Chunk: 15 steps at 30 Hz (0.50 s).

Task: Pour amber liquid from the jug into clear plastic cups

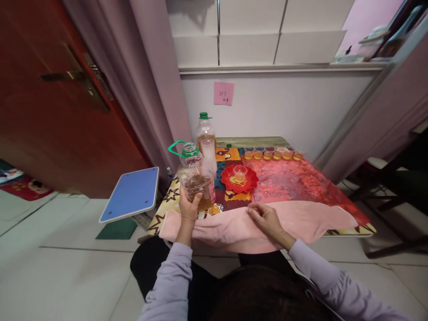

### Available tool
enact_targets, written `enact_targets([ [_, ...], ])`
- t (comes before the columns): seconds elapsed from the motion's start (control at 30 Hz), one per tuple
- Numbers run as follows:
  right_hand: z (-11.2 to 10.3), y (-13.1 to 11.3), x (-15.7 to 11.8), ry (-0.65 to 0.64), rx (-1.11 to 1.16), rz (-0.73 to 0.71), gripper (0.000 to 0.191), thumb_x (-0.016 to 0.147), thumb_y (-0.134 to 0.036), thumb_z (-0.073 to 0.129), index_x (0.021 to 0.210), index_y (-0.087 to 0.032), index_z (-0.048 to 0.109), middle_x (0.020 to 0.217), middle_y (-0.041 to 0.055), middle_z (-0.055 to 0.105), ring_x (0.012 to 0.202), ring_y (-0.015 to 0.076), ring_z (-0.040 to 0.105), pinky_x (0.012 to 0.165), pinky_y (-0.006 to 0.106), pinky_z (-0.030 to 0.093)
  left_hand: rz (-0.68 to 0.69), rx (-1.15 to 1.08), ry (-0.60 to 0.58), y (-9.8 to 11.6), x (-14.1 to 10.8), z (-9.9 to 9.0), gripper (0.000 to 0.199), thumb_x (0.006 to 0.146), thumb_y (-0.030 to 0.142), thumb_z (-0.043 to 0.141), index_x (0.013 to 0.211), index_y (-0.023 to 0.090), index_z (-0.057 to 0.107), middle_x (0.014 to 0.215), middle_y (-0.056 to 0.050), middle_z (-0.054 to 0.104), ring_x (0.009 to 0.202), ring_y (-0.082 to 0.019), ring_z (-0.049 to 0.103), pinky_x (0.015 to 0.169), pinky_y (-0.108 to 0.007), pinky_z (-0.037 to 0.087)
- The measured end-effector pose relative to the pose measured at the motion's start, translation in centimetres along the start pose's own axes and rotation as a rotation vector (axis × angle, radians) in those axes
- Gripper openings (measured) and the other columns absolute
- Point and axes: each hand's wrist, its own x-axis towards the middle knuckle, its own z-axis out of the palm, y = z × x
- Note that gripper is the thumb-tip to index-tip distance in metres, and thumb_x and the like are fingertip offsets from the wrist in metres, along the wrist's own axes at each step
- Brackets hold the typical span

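My left hand (190, 206) is wrapped round the lower side of a clear plastic jug (195, 178) that is partly full of amber liquid. The jug has no cap on, and its green carry handle sticks out to the left. Loosely curved, my right hand (265, 218) rests over a pink towel (227, 232) along the table's front edge; I see nothing in its fingers. Ahead of it, a small clear cup (240, 173) with a little amber liquid stands on a red scalloped plate (227, 185). Just behind the jug rises a stack of clear plastic cups (209, 154).
A second jug (204, 129) with a green cap stands at the back left. Several filled cups (268, 154) line the back right of the table (284, 183). A loose green cap (229, 146) lies near the wall. A blue-topped stool (133, 191) stands left of the table.
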Motion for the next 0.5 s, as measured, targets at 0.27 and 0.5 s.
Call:
enact_targets([
  [0.27,0.79,-0.22,0.38,-0.036,-0.212,-0.033,0.031,0.092,-0.048,0.064,0.101,-0.022,0.079,0.087,0.0058,0.082,0.072,0.0218,0.073,0.067,0.032,0.052,-0.033,0.039,0.003,-0.92,0.12,-0.31,0.102,0.074,0.071,0.079,0.151,0.013,0.048,0.134,-0.020,0.071,0.127,-0.035,0.069,0.112,-0.049,0.051],
  [0.5,0.81,-0.32,0.35,-0.032,-0.260,-0.059,0.032,0.092,-0.047,0.063,0.102,-0.022,0.080,0.082,0.0052,0.080,0.069,0.0213,0.071,0.066,0.032,0.051,-0.035,0.049,-0.005,-1.06,0.33,-0.54,0.098,0.073,0.069,0.080,0.149,0.015,0.049,0.130,-0.019,0.073,0.123,-0.035,0.071,0.109,-0.051,0.053],
])
